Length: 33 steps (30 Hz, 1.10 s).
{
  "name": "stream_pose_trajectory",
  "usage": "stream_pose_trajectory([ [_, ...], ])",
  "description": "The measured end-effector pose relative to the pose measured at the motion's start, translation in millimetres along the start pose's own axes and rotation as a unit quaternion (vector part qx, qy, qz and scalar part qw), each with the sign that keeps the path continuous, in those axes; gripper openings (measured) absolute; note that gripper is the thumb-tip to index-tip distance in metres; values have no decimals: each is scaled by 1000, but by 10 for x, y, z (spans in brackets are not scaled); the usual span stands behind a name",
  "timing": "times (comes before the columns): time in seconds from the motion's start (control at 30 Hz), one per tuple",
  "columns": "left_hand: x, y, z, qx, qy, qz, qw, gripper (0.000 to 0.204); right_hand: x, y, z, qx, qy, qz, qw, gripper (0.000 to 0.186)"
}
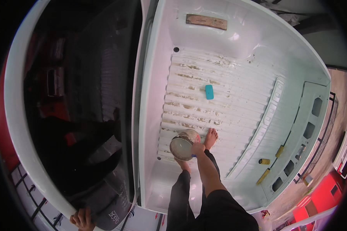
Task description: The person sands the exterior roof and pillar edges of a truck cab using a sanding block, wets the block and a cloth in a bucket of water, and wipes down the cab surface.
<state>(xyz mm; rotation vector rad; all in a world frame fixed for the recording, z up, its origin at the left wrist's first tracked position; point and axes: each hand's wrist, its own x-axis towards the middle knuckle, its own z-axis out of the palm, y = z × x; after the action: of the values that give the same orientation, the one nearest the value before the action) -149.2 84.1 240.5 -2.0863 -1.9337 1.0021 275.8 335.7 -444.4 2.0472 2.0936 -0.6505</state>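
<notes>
I stand barefoot in a white pickup truck bed (243, 115) with a ribbed floor. My right hand (198, 149) is closed on the side of a round, dirt-smeared bucket (182, 148). It is tilted so that its pale inside shows, and it hangs over the floor by my feet. Whether it holds liquid I cannot tell. At the lower left, my left hand (83, 219) rests with curled fingers over the edge of the cab roof (52, 192), beside the dark rear window (85, 115). Further up the bed floor lies a turquoise block, perhaps a sponge (209, 92).
Brown dirt streaks the floor's left half. A wooden piece (206, 22) sits on the far side wall. Near the tailgate (297, 142) are a yellow cylinder (264, 161) and yellow strips (263, 176). Red and white vehicle parts (327, 196) stand outside at the lower right.
</notes>
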Motion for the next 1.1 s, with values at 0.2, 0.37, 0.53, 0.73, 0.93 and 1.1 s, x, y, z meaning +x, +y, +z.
stream_pose_trajectory([
  [0.2, 206, 127, 92, -71, 10, -30, 997, 73, 26, 163, -95, 16, -72, 7, 997, 78],
  [0.37, 254, 254, 40, -95, 4, -53, 994, 63, 270, -406, -929, -63, -250, 47, 965, 85],
  [0.53, 344, 325, 110, -102, 33, -60, 992, 61, 994, -695, -1809, 91, -407, 102, 903, 64],
  [0.73, 81, 363, 377, -95, -21, 18, 995, 65, 1616, -865, -2433, 155, -313, 129, 928, 67],
  [0.93, -96, 559, 461, -160, -42, -9, 986, 58, 2014, -1235, -3097, 321, -277, 166, 890, 68],
  [1.1, -59, 716, 452, -250, -108, -87, 958, 55, 2757, -1429, -3147, 378, -264, 170, 871, 71],
])
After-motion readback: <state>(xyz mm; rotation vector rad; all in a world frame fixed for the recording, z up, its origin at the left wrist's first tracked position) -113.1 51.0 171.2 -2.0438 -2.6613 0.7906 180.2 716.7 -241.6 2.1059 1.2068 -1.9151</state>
